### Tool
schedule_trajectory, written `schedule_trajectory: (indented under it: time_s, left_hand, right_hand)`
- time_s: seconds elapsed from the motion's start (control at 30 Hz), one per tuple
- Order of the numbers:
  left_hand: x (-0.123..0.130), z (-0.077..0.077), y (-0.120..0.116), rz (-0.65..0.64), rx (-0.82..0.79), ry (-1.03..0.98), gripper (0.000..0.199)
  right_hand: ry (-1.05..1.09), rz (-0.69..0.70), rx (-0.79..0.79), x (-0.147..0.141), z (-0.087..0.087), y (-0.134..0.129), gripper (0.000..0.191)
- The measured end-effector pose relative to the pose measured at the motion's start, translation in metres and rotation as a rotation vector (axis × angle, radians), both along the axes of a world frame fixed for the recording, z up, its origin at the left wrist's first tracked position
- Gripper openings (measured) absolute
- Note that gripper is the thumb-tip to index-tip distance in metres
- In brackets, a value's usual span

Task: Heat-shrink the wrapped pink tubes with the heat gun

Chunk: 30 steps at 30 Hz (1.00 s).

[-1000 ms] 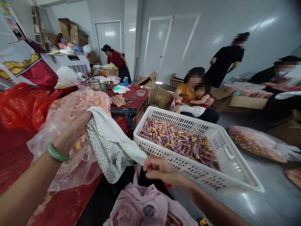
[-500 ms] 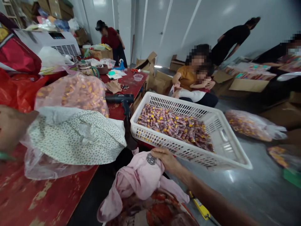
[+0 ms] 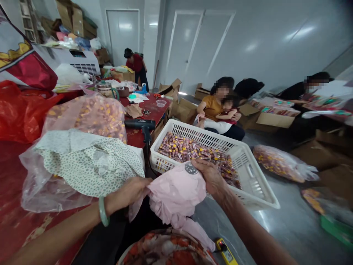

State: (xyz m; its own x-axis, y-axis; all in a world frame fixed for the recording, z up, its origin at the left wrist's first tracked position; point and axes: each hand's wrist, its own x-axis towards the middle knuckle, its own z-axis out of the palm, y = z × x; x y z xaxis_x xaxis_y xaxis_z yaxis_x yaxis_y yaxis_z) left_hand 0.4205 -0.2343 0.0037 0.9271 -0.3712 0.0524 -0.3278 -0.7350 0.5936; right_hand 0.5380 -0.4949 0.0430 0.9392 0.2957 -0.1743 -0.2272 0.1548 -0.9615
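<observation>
A pale pink garment point(image 3: 179, 191) with a dark round print is stretched between my hands, above my lap. My left hand point(image 3: 131, 192), with a green bangle on the wrist, pinches its left edge. At the upper right corner, beside the print, my right hand point(image 3: 210, 175) grips the cloth. A long strip of it hangs down toward my patterned clothing. To the left, a white cloth with small green-grey spots point(image 3: 91, 162) lies over clear plastic on the red table point(image 3: 33, 232).
Beyond my hands stands a white plastic basket point(image 3: 264, 198) of small wrapped pieces. A black heat gun point(image 3: 142, 125) and a large filled bag point(image 3: 85, 114) lie on the table. Another filled bag point(image 3: 281, 162) and a yellow power strip point(image 3: 226, 252) are right. Several people sit or bend farther back.
My left hand has come from the far left, past the spotted cloth, and taken hold of the pink garment. The garment has been raised and spread out. My view has shifted slightly.
</observation>
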Motion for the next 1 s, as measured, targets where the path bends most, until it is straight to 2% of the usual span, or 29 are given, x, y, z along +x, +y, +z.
schedule_trajectory:
  time_s: [0.1, 0.17, 0.27, 0.33, 0.4, 0.5, 0.57, 0.67, 0.77, 0.8, 0.87, 0.97, 1.0]
  left_hand:
    - [0.016, 0.041, 0.012, 0.116, -0.3, -0.014, 0.03]
    - [0.027, 0.064, 0.009, 0.198, -0.528, 0.061, 0.031]
    - [0.041, 0.087, -0.004, 0.348, -0.875, 0.175, 0.036]
    - [0.048, 0.099, -0.01, 0.438, -1.018, 0.169, 0.038]
    - [0.052, 0.111, -0.013, 0.49, -1.094, 0.156, 0.038]
    - [0.054, 0.126, -0.017, 0.52, -1.148, 0.175, 0.038]
    - [0.055, 0.132, -0.025, 0.54, -1.12, 0.19, 0.039]
    - [0.053, 0.138, -0.037, 0.514, -1.016, 0.184, 0.044]
    - [0.049, 0.147, -0.032, 0.443, -0.904, 0.137, 0.046]
    - [0.047, 0.151, -0.025, 0.427, -0.846, 0.123, 0.045]
    - [0.045, 0.155, -0.004, 0.383, -0.661, 0.103, 0.042]
    - [0.043, 0.153, 0.029, 0.303, -0.22, 0.024, 0.031]
    - [0.042, 0.15, 0.037, 0.286, -0.067, -0.025, 0.025]
  right_hand:
    - [-0.059, -0.009, -0.036, 0.017, 0.005, -0.009, 0.033]
    - [-0.11, 0.001, -0.071, 0.026, 0.005, -0.007, 0.035]
    - [-0.187, 0.035, -0.123, 0.036, 0.007, 0.0, 0.039]
    - [-0.239, 0.084, -0.152, 0.04, 0.013, 0.003, 0.039]
    - [-0.442, 0.089, -0.249, 0.038, 0.022, 0.003, 0.035]
    - [-0.951, -0.087, -0.413, 0.019, 0.035, 0.012, 0.029]
    - [-1.095, -0.192, -0.418, -0.003, 0.039, 0.03, 0.029]
    - [-1.015, -0.185, -0.465, -0.028, 0.031, 0.066, 0.041]
    - [-0.829, -0.142, -0.581, -0.02, 0.015, 0.083, 0.021]
    - [-0.758, -0.121, -0.584, -0.011, 0.011, 0.08, 0.014]
    - [-0.647, -0.067, -0.548, 0.01, 0.009, 0.063, 0.014]
    - [-0.502, 0.026, -0.414, 0.032, 0.024, 0.026, 0.004]
    - [-0.456, 0.047, -0.361, 0.036, 0.033, 0.016, 0.007]
